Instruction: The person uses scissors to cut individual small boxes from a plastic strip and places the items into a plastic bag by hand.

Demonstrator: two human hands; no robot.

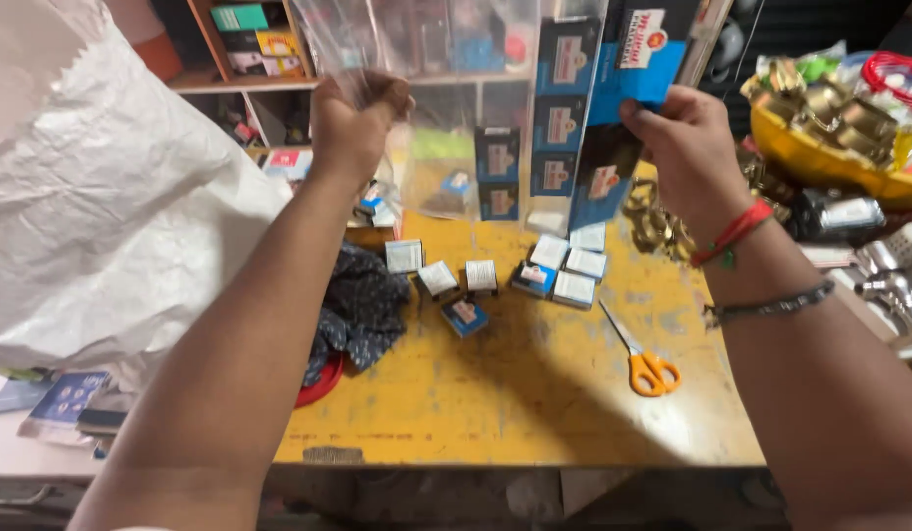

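Left hand [355, 123] fisted on thin, crinkly clear plastic bag [446, 118], raised above worn yellow table [534, 393]. Right hand [684, 147] pinches glossy blue-black card sleeve [613, 118]. Small square boxes [564, 270], orange-handled scissors [645, 366] below.

bag: clear plastic bag [446, 118], pinched at its top edge in my left hand [353, 123], hanging open above the tabletop [534, 393]
bag contents: a few small boxes, low in the bag
card: blue-and-black printed card [618, 108], upright, tilted, gripped mid-edge in my right hand [687, 147], just beside the bag
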